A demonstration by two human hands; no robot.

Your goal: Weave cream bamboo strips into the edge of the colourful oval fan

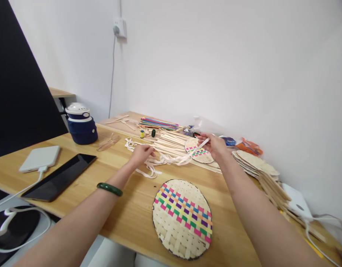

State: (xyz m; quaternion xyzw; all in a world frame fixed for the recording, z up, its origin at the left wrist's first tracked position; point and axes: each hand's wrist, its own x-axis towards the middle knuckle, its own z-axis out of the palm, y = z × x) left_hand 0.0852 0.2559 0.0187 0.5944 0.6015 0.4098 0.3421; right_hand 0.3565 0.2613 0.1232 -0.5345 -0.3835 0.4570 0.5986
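Apart mid-frame, left hand (143, 152) and right hand (212, 145) pinch loose white ribbon (175, 160); the lower-centre oval (183, 218) looks fully woven, ribbonless.

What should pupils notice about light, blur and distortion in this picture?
Head view: soft light, a faint shadow below the wall socket; the oval panel's weave reads clearly; wide-angle distortion seems to stretch the right forearm; the lower-right corner looks blurred.

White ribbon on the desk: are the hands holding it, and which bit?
The right hand holds the white ribbon by its raised right-hand stretch. Whether the left hand grips it too, I can't tell.
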